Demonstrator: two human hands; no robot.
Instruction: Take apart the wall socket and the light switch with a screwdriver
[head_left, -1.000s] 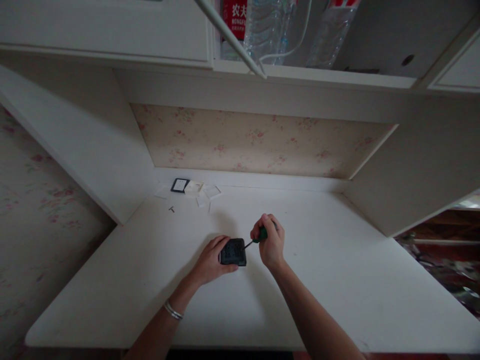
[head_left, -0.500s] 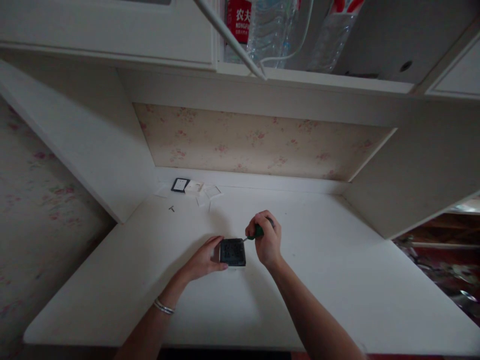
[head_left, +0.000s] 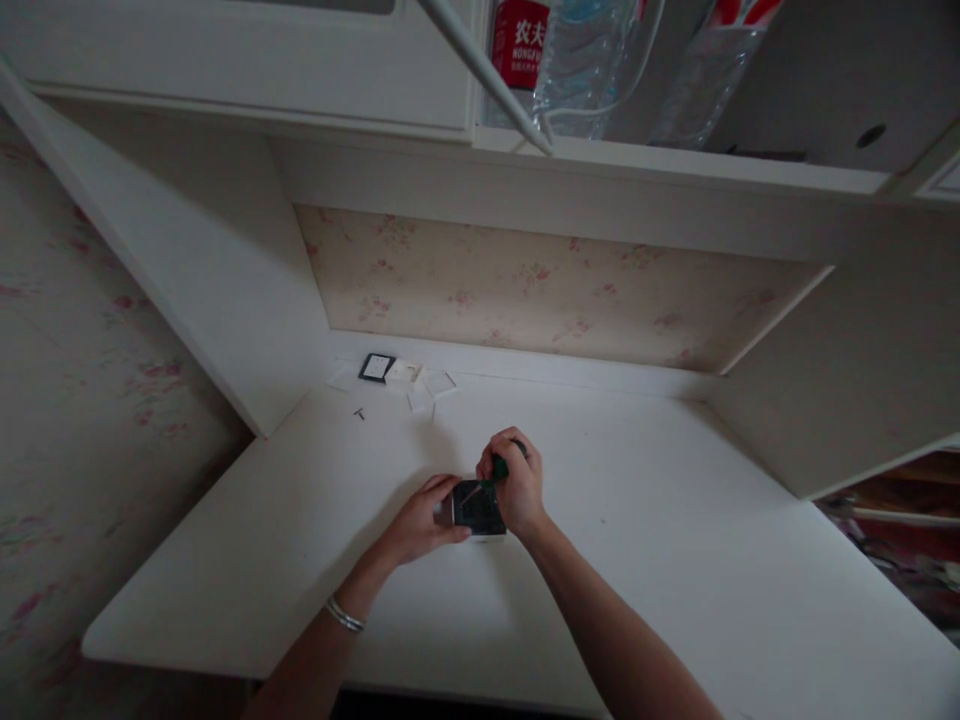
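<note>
A small square box with a black face (head_left: 480, 508) and pale sides sits low over the white desk; it looks like a switch or socket module, but I cannot make out its kind. My left hand (head_left: 426, 522) grips it from the left, fingers at the far edge and thumb at the near edge. In my right hand (head_left: 519, 485) is a screwdriver with a green handle (head_left: 500, 465), held in a closed fist. Its thin shaft slants down to the left across the black face. Whether the tip touches the face is too small to tell.
Toward the back left lie a dark-framed square plate (head_left: 376, 367), a white square part (head_left: 405, 371), thin clear frames (head_left: 439, 383) and small screws (head_left: 359, 413). Overhead, a shelf holds plastic bottles (head_left: 577, 65), with a white lamp arm (head_left: 487, 75) hanging in front.
The screwdriver has moved left from the box's right edge to over its black face. My left hand still holds the box. The whole view has shifted slightly.
</note>
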